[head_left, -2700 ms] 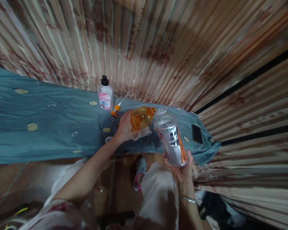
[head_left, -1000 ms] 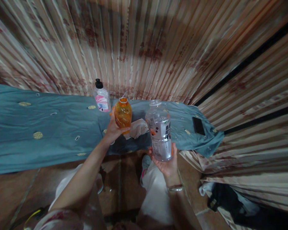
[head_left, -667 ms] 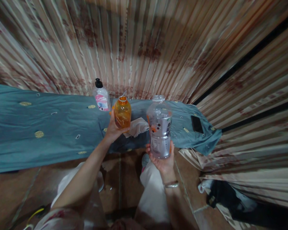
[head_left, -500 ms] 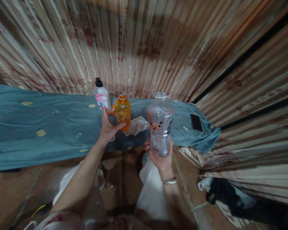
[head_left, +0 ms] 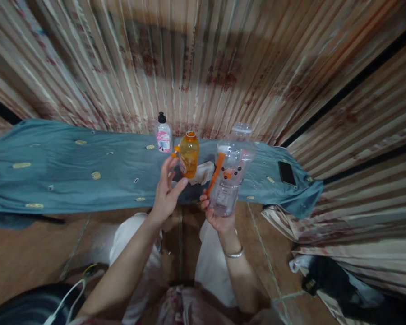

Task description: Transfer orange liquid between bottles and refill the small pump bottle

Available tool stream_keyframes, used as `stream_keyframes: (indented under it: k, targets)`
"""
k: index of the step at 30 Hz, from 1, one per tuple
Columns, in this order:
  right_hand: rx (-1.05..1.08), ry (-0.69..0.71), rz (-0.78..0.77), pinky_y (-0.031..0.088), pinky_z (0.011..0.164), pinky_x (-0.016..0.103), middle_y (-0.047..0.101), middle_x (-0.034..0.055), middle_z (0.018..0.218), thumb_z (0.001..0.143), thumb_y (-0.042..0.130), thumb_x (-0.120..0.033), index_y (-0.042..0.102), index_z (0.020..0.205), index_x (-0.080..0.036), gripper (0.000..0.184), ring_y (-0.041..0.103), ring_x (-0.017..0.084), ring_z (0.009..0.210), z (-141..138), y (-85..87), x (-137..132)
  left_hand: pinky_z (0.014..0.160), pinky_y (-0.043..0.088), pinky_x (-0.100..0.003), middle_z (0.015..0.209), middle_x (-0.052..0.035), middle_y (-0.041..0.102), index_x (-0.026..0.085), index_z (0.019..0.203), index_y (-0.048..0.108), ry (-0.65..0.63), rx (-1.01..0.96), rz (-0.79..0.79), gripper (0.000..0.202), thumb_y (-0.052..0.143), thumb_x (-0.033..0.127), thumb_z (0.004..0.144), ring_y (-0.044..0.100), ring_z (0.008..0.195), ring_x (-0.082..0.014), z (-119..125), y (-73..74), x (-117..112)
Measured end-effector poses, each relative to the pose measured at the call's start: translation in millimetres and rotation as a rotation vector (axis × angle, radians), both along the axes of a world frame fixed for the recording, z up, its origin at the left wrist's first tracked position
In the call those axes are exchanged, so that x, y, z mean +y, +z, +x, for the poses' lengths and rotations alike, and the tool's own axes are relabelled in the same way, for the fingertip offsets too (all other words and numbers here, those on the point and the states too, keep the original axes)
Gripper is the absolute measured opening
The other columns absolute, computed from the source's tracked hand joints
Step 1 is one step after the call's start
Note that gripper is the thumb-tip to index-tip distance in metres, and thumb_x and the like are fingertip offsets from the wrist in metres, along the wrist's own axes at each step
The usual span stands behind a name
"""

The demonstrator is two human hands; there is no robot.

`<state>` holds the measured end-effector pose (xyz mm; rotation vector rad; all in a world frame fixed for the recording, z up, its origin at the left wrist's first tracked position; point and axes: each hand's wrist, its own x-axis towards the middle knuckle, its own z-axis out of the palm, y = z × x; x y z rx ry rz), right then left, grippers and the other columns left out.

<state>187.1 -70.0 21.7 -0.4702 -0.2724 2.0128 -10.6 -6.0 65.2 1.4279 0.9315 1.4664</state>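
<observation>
My right hand (head_left: 221, 219) grips the base of a large clear plastic bottle (head_left: 232, 180). The bottle is uncapped, leans a little to the right, and bears a printed animal face and an orange strip down its left side. My left hand (head_left: 169, 192) is open, thumb and fingers apart, just in front of an uncapped orange see-through bottle (head_left: 190, 155). Whether it touches that bottle I cannot tell. A small orange piece (head_left: 176, 151) sits at the orange bottle's left side, close to my fingertips. Behind, a clear bottle with a black cap and pink label (head_left: 163, 137) stands upright.
A long narrow surface under a teal cloth (head_left: 64, 180) carries these bottles. A crumpled pale cloth or tissue (head_left: 205, 171) lies between them, and a dark phone (head_left: 286, 173) rests at the right end. Pleated curtains (head_left: 206, 67) hang behind. A white cable (head_left: 67, 295) runs at lower left.
The large clear bottle has turned, so its printed face and orange strip show more, and it leans further right. My left hand has drawn slightly back from the orange bottle. The view has shifted left.
</observation>
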Motion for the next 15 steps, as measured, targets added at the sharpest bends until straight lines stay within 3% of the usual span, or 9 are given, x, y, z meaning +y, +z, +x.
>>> stream_keyframes:
  k: [3, 6, 10, 15]
  targets:
    - [-0.074, -0.042, 0.009, 0.061, 0.071, 0.028, 0.075, 0.0071, 0.109, 0.073, 0.060, -0.088, 0.070, 0.120, -0.025, 0.079, 0.067, 0.018, 0.092, -21, -1.7, -4, 0.126, 0.037, -0.052, 0.147, -0.0142, 0.064, 0.025, 0.150, 0.050, -0.140, 0.025, -0.049, 0.080, 0.077, 0.059, 0.082, 0.055, 0.144, -0.0322, 0, 5.4, -27]
    - [-0.138, -0.123, -0.028, 0.062, 0.082, 0.043, 0.078, 0.0078, 0.110, 0.081, 0.052, -0.084, 0.070, 0.120, -0.027, 0.071, 0.070, 0.026, 0.100, -45, -1.4, -6, 0.123, 0.041, -0.051, 0.145, -0.0155, 0.066, 0.023, 0.150, 0.049, -0.176, 0.089, -0.070, 0.097, 0.089, 0.055, 0.068, 0.058, 0.140, -0.0351, -7, 6.6, -41]
    - [-0.190, -0.154, -0.127, 0.063, 0.083, 0.048, 0.081, 0.0079, 0.099, 0.086, 0.048, -0.080, 0.072, 0.113, -0.023, 0.068, 0.074, 0.029, 0.096, -78, 2.7, -5, 0.110, 0.053, -0.052, 0.128, -0.0147, 0.072, 0.018, 0.133, 0.057, -0.042, 0.150, -0.172, 0.096, 0.096, 0.054, 0.052, 0.069, 0.122, -0.0363, -21, 4.5, -52]
    - [-0.311, -0.039, -0.052, 0.065, 0.081, 0.048, 0.081, 0.0101, 0.098, 0.089, 0.039, -0.083, 0.072, 0.113, -0.020, 0.075, 0.076, 0.030, 0.100, -108, 2.1, 3, 0.089, 0.062, -0.047, 0.107, -0.0108, 0.076, 0.017, 0.114, 0.058, 0.114, 0.000, -0.362, 0.088, 0.096, 0.053, 0.043, 0.075, 0.096, -0.0310, -38, 3.8, -58]
